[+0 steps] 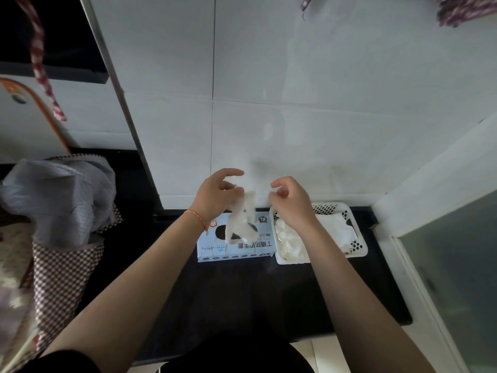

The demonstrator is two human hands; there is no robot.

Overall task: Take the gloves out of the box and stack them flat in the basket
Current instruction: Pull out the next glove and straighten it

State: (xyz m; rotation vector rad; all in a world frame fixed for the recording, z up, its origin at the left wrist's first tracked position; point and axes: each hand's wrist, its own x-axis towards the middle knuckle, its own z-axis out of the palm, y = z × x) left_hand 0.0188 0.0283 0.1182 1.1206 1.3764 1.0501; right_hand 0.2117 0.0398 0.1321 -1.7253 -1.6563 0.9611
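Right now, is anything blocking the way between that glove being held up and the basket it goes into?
Nothing visible blocks it. The left hand holds the glove above the box, and the basket sits just to the right. Only the right hand hovers over the basket, which already holds gloves.

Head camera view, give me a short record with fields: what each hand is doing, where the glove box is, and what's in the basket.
left hand: pinches a translucent glove that hangs above the box
right hand: fingers curled, above the basket; grip on anything unclear
glove box: on the dark counter, left of the basket
basket: white, holds a pile of gloves
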